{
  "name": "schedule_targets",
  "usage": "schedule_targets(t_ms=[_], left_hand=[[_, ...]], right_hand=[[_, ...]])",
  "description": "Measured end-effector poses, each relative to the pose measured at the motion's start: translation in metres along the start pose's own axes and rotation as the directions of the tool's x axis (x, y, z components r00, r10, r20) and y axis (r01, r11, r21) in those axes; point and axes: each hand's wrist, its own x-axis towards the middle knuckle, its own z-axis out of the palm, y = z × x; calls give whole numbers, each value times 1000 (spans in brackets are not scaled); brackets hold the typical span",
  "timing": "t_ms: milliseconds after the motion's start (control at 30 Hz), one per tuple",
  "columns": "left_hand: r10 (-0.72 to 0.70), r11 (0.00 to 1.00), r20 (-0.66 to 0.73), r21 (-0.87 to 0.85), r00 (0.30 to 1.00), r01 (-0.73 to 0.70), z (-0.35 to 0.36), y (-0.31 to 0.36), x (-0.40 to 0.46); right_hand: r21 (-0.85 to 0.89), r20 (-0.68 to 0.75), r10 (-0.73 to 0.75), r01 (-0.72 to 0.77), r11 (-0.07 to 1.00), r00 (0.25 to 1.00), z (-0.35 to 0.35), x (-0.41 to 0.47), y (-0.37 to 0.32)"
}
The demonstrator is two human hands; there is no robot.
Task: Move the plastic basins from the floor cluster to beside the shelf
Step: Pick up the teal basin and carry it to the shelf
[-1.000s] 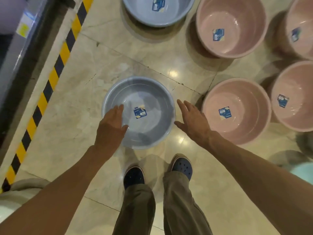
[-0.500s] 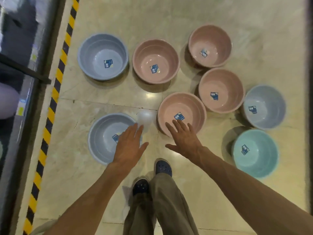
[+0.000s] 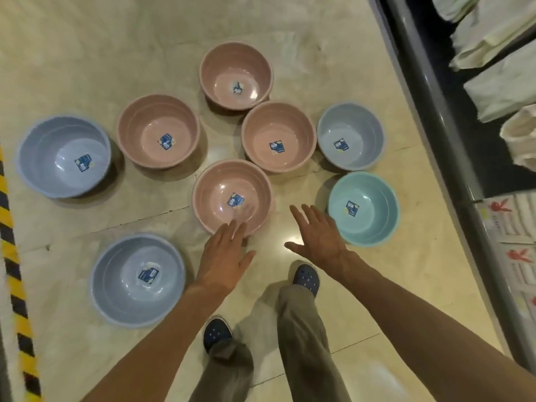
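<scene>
We stand over the cluster of plastic basins on the tiled floor (image 3: pixel 362 300), and both our hands are free: the left hand (image 3: pixel 222 258) and the right hand (image 3: pixel 317 236) are stretched forward with fingers straight and spread, holding nothing. The left fingertips are at the near rim of the nearest pink basin (image 3: pixel 232 197); we cannot tell if they touch it. Three more pink basins lie behind it, the teal basin (image 3: pixel 364 208) is just beside our right hand, a small grey-blue basin (image 3: pixel 351 136) sits beyond the teal one, and two large blue basins, the near blue basin (image 3: pixel 137 280) and the far blue basin (image 3: pixel 63 156), are on the left, well apart from the pink ones. We judge these basins to be light, thin and a little flexible, with smooth walls that may slip, so the rolled rim is the best place to take, one hand on each side. They are not fragile, and probably they nest one into another. The shelf (image 3: pixel 435 117) runs along the right edge, with folded cloth goods on it; the teal and grey-blue basins are already near it. Between them and the shelf base only a narrow strip of floor is open. A yellow-black striped line (image 3: pixel 11 256) borders the left side. Our shoes are close to the near basins, so we must step carefully.
</scene>
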Motion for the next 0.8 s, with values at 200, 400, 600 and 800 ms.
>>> schedule_targets(t_ms=[200,400,600,800], left_hand=[[73,997,79,13,994,-74,36,91,55],[77,994,183,61,980,-89,92,157,118],[96,981,251,138,963,-134,157,208,187],[110,983,275,113,955,-145,220,223,253]], right_hand=[[90,12,110,-110,990,994,39,-6,116],[153,52,193,-198,968,980,76,-10,223],[233,98,331,-345,909,938,129,-6,306],[338,167,436,-467,817,884,188,21,356]])
